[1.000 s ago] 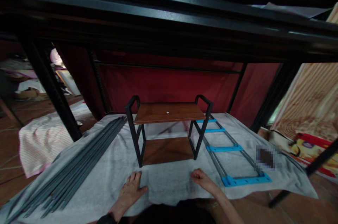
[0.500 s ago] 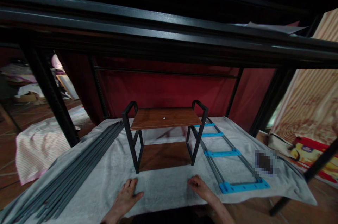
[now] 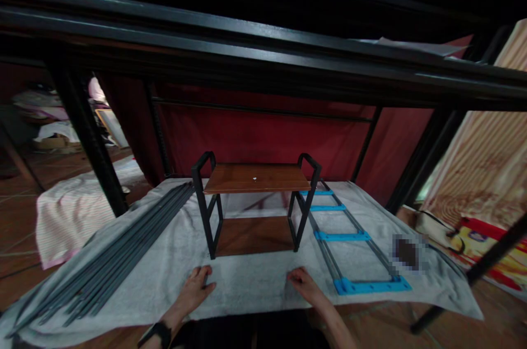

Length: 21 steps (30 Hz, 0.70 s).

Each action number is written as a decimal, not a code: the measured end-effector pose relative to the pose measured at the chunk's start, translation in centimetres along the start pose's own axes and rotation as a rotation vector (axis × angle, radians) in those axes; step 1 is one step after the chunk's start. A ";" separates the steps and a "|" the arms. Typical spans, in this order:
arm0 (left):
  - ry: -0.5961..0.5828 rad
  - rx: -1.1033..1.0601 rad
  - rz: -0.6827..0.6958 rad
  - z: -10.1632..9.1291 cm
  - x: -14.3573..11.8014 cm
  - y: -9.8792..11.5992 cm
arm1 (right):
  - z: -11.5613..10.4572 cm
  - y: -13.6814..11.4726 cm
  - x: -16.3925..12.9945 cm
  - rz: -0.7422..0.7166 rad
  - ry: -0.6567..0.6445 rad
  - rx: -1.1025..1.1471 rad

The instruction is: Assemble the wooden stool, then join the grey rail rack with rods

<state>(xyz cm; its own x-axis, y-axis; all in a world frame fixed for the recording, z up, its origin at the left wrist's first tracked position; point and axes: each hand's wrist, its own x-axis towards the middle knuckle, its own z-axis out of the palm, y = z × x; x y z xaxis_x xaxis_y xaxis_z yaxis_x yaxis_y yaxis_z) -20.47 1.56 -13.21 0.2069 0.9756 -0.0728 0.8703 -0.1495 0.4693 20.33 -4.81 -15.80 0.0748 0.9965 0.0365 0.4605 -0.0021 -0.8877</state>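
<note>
Grey cloth (image 3: 247, 286) lies underneath. Long dark poles (image 3: 129, 245) and a blue-runged frame (image 3: 342, 236) flank the two-tier rack (image 3: 274, 178), probably keeping all within reach. Before it, the left hand (image 3: 193, 290) rests released; the right hand (image 3: 303, 281) curls, its grip's contents hidden from me.

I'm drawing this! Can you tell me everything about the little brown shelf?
The little brown shelf stands upright on the grey cloth. It has two flat boards, one above the other, that look like wood. Dark frames, perhaps metal, hold both ends and curve over above the top board like handles. A small white spot shows on that board. The left hand and right hand are in front, not touching it.
</note>
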 end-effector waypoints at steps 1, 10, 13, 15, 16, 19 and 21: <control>-0.001 0.003 -0.002 0.1 -0.1 0.0 | 0.0 -0.1 -0.1 -0.005 0.005 0.010; -0.009 0.063 -0.011 0.1 -1.0 0.8 | -0.1 0.1 -0.6 -0.056 0.015 0.047; -0.010 0.055 -0.014 0.1 -1.2 1.0 | 0.4 1.2 -0.4 -0.086 0.033 0.040; 0.009 0.027 -0.003 0.1 -1.2 0.8 | 0.6 1.9 -0.2 -0.100 0.027 0.039; 0.021 0.003 0.007 0.1 -1.2 0.7 | 0.7 2.2 -0.1 -0.101 0.023 0.040; 0.045 -0.114 0.033 -0.3 -1.1 0.3 | 0.7 2.4 -0.1 -0.084 0.020 0.037; 0.057 -0.202 0.020 -0.7 -0.9 0.3 | 0.5 2.1 -0.1 -0.072 0.024 0.035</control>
<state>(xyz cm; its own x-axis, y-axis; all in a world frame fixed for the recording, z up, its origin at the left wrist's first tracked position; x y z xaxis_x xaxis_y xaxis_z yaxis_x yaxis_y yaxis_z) -20.74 0.80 -12.39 0.1924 0.9812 -0.0146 0.7576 -0.1390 0.6377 20.86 -4.87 -17.92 0.0642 0.9917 0.1111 0.4346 0.0724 -0.8977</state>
